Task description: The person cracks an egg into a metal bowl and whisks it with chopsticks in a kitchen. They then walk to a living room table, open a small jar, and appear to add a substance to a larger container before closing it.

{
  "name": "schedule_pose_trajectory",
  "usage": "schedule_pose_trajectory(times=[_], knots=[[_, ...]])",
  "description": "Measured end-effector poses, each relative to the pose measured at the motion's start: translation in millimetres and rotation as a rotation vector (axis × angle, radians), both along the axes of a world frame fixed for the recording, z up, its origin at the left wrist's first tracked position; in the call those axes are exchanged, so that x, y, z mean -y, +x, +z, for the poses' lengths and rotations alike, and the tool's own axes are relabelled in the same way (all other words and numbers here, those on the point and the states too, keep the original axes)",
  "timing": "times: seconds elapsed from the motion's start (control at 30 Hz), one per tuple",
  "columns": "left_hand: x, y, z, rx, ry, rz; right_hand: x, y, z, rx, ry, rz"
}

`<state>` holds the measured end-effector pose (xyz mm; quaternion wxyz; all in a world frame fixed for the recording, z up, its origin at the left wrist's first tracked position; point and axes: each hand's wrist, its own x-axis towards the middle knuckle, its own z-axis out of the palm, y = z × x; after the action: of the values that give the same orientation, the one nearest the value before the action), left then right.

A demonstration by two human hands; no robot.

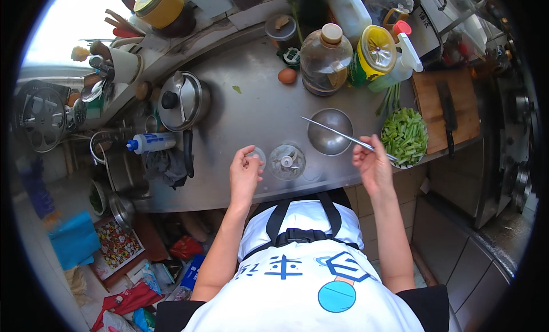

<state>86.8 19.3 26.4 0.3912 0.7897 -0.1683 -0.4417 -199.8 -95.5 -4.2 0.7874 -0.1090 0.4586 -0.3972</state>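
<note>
My right hand [372, 165] holds a slim pair of metal chopsticks [332, 130], their thin ends pointing left over a stainless steel bowl [324, 142]. My left hand [244, 175] has curled fingers beside a clear round lid [260, 157], which they partly hide; whether they grip it, I cannot tell. Between my hands, close to the counter's front edge, stands a clear round chopper cup [276, 165] with a pale central post and greyish-white pieces inside. A bowl of chopped green stalks [404, 137] sits just beyond my right hand.
A cutting board [465, 109] bearing a cleaver [447, 102] lies at right. An egg [287, 76], a big plastic jug [326, 62] and a spray bottle [396, 70] stand at the back. Left are a lidded pot [195, 100], its handle facing me, a squeeze bottle [156, 142] and a grey cloth [165, 165].
</note>
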Motion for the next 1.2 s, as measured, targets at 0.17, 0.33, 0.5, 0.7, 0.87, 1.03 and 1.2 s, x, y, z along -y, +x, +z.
schedule_pose_trajectory(times=[0.17,0.33,0.5,0.7,0.87,1.03,1.2], knots=[[9,-1,7,0.027,0.016,-0.009,-10,20,-53,0.148,0.144,-0.095],[43,5,1,0.127,-0.056,-0.110,-12,21,-76,0.130,0.192,-0.141],[119,8,-27,0.522,-0.115,-0.375,-9,14,-78,0.134,0.219,-0.156],[179,3,-68,0.756,-0.231,-0.514,-11,12,-82,0.190,0.286,-0.193],[197,6,-87,0.912,-0.211,-0.571,-15,10,-81,0.186,0.285,-0.173],[207,10,-97,0.931,-0.107,-0.690,-16,9,-76,0.201,0.278,-0.151],[208,9,-104,0.967,-0.093,-0.712,-16,9,-68,0.210,0.268,-0.113]])
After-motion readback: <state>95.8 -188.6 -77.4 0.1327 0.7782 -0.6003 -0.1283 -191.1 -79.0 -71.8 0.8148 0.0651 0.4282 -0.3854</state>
